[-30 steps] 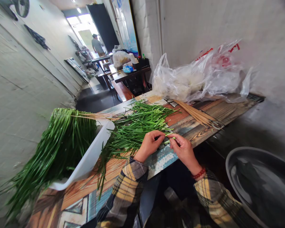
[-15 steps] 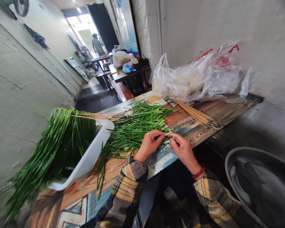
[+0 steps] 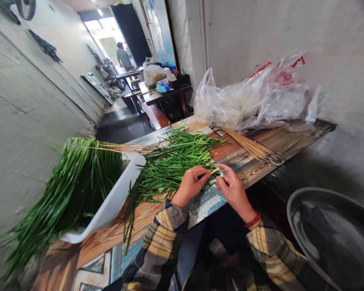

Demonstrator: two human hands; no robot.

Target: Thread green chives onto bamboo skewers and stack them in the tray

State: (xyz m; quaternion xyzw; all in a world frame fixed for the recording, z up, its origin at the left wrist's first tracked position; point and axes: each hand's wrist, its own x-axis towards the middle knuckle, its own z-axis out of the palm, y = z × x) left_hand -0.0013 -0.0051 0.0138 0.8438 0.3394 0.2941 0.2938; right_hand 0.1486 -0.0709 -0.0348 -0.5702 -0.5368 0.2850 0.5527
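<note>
Long green garlic chives [image 3: 176,163] lie in a loose pile on the table, their pale stem ends toward my right. My left hand [image 3: 191,185] is closed in a pinch on a few chives near the pale ends. Just right of it, my right hand [image 3: 233,190] has its thumb and index finger apart, with the stem ends in the gap between them. A thick bunch of chives [image 3: 87,173] hangs over the white plastic tub [image 3: 115,206] at the left, with thin wooden skewers [image 3: 118,148] sticking out from its top.
More wooden skewers [image 3: 248,145] lie on the patterned table [image 3: 279,139], beside a ring-shaped thing. Clear plastic bags [image 3: 245,101] stand against the wall. A grey basin [image 3: 330,234] is low at the right. Farther back are a bench, another table and a person [image 3: 123,56].
My right index finger has lifted away from the thumb, so the pinch at the stem ends has opened. My left hand has stayed nearly still.
</note>
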